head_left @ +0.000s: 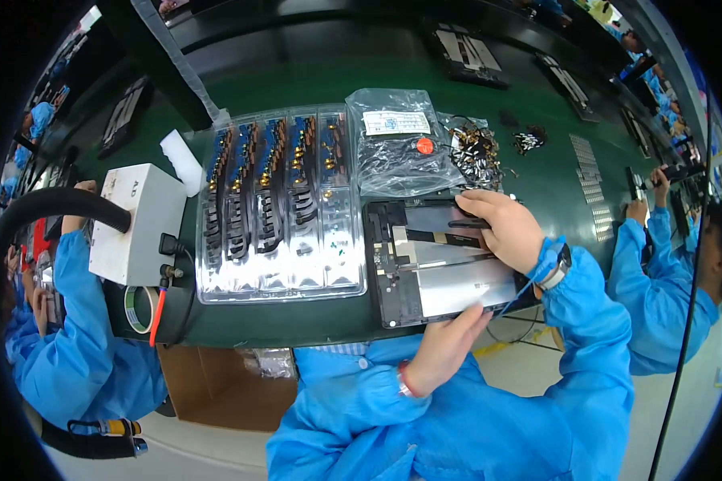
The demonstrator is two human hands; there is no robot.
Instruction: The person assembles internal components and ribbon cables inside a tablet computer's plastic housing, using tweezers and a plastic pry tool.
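An opened tablet (pixel 457 290) lies on the bench edge before me, its silver battery plates and black inner frame bared. My left hand (pixel 449 345) grips its near edge, with thumb and fingertips over the rim. Above the tablet's far right part, my right hand (pixel 505 228) is bent with a small black part (pixel 470 224) at its fingers; the exact kind of part is hard to make out. A blue cord runs from my right wrist past the tablet's right side.
A clear tray (pixel 281 293) of small flex-cable parts stands left of the tablet. Beyond lie a plastic bag (pixel 397 164) and a heap of small metal parts (pixel 477 152). A white box (pixel 136 224), tape roll (pixel 140 309) and cardboard box (pixel 217 393) are leftward. Co-workers sit both sides.
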